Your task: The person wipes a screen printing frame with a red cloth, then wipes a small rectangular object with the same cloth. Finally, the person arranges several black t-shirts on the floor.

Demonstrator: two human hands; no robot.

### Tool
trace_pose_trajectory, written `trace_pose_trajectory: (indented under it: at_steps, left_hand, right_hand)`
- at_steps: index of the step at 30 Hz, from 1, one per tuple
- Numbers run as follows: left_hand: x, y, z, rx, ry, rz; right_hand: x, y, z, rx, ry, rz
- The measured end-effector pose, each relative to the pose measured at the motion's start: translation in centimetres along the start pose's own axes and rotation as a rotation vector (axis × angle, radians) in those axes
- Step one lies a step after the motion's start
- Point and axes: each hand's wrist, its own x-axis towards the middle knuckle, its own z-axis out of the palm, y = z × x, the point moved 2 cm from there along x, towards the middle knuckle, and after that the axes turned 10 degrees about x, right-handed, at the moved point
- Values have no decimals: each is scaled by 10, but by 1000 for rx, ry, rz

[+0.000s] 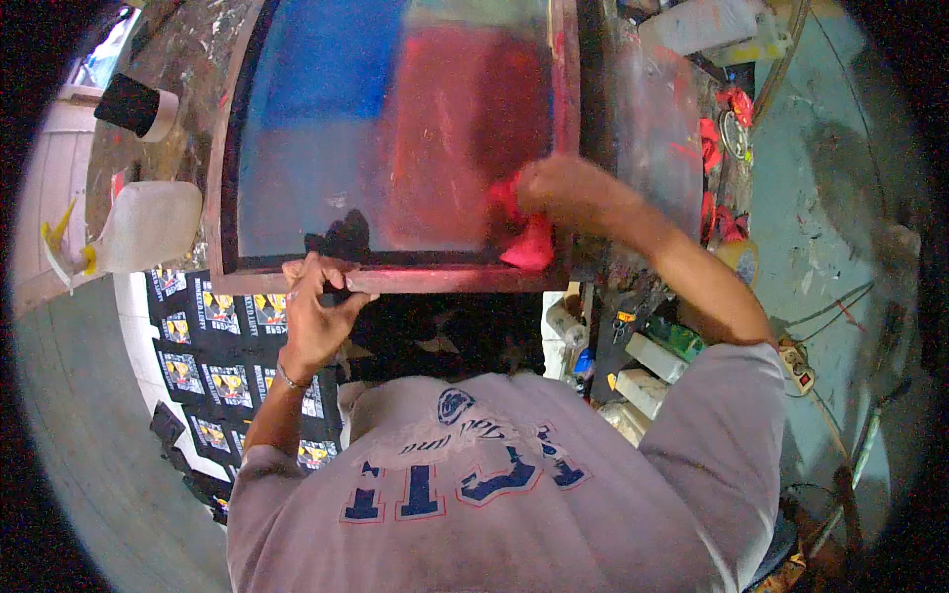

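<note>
A framed printing screen [326, 188] lies in front of me, its mesh stained blue at the far left and red on the right. My left hand [321, 301] grips the near rail of its frame [445, 280], left of the middle, with a dark shadow on the mesh beyond it. Over the near right corner of the mesh, my right hand [563, 193] is closed on a bright red cloth [532, 242]. The cloth rests on the screen beside the right rail. Motion blurs the right hand and part of the cloth.
A white spray bottle [153, 227] with a yellow nozzle and a black-and-white cup [138, 107] stand left of the frame. Below them hang black printed fabric pieces [227, 381]. Red rags [710, 143] lie at the right, near a translucent container [702, 25]. A power strip [796, 366] sits lower right.
</note>
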Motion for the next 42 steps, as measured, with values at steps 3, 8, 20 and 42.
trace_pose_trajectory:
  at_steps: [3, 8, 20, 42]
  left_hand:
    - [2, 4, 16, -44, 49, 50]
    - [5, 10, 8, -28, 71, 30]
    - [0, 9, -4, -2, 77, 60]
    - [-2, 0, 4, -61, 57, 27]
  right_hand:
    - [-12, 2, 5, 48, 63, -68]
    - [-11, 7, 2, 133, 161, -197]
    - [-1, 42, -62, 206, 797, -108]
    - [37, -67, 33, -99, 587, 733]
